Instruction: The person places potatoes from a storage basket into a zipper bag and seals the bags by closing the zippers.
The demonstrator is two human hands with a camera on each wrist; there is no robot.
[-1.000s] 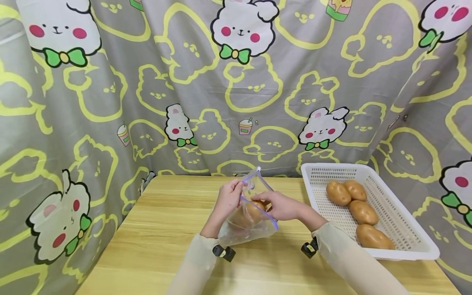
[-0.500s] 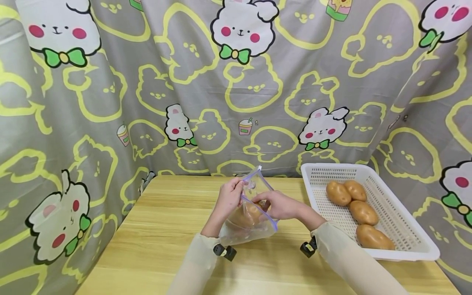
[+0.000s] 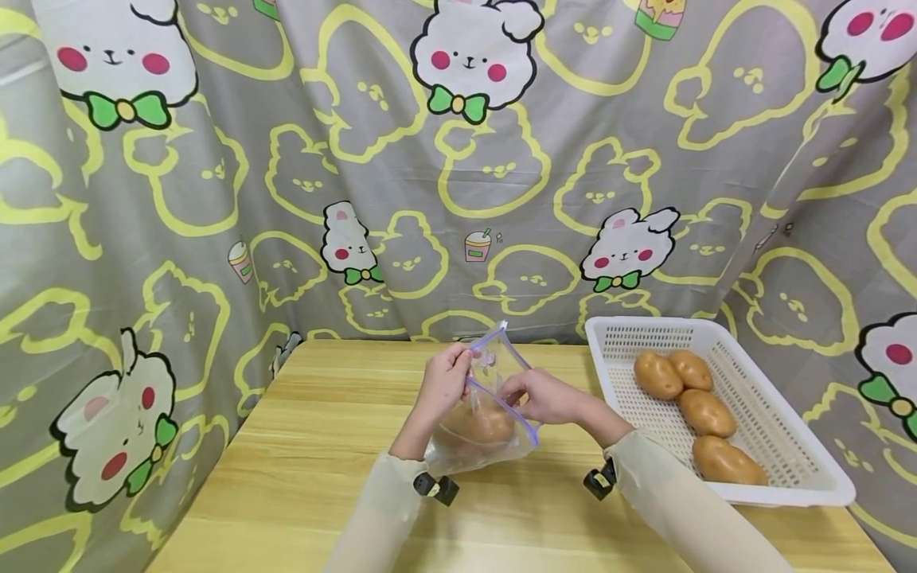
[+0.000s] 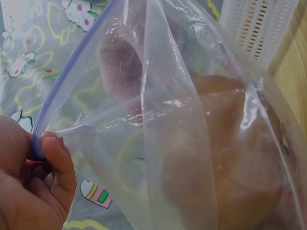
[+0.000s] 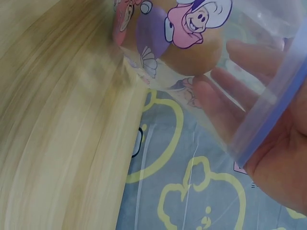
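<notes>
A clear zip bag with a purple closure stands at mid-table, its mouth spread wide. At the left of that mouth my left hand pinches the rim between thumb and fingers, as the left wrist view shows at the purple strip. Potatoes lie low in the bag, blurred by the plastic. My right hand reaches in past the rim. Seen from the right wrist, its fingers extend loosely inside the bag, tips right by a potato. Cartoon prints partly cover that potato.
To the right, a white perforated basket holds several potatoes. The wooden table ends at the back against a grey patterned curtain. Both wrists carry small black cameras.
A potato has dropped deeper into the bag, away from my right hand's fingers, which have let it go. My left hand keeps its hold on the rim.
</notes>
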